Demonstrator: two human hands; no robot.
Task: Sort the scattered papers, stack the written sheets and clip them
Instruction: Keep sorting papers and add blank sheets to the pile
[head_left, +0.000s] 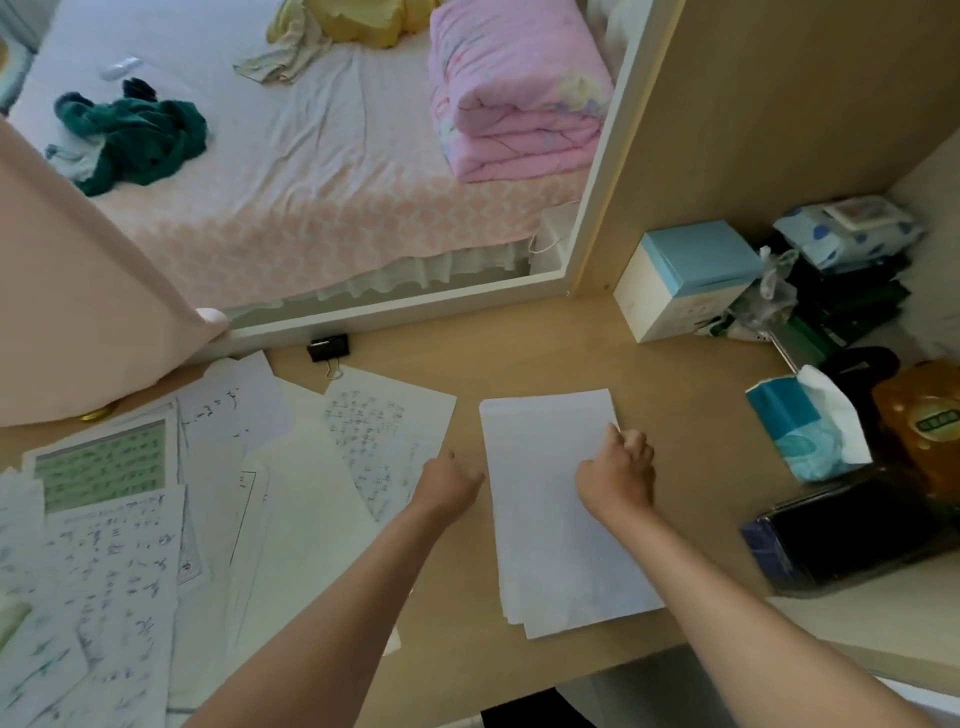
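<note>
Head view, sorting in progress. Nearest me, at lower left, I see the scattered papers (119, 571) overlapping across the desk (545, 353); many carry handwriting and one has a green grid. None of these is squared up, so I judge most of the sorting is left to do.

At centre right lies a small stack of sheets (550, 545), a few layers showing at its near edge, top face blank or too faint to read. I cannot tell whether these are written sheets turned over or the blank ones set aside.

My right hand (618, 475) rests on that stack's right edge, fingers curled and close together, apparently pinching the top sheet's margin. My left hand (449, 483) sits just beside the stack's left edge, on the corner of a written sheet (384, 431), fingers folded; whether it grips anything I cannot tell.

Farthest, by the mirror frame (415, 306), the black binder clip (328, 347) lies unused, touching no stack: clipping is not yet done.
</note>
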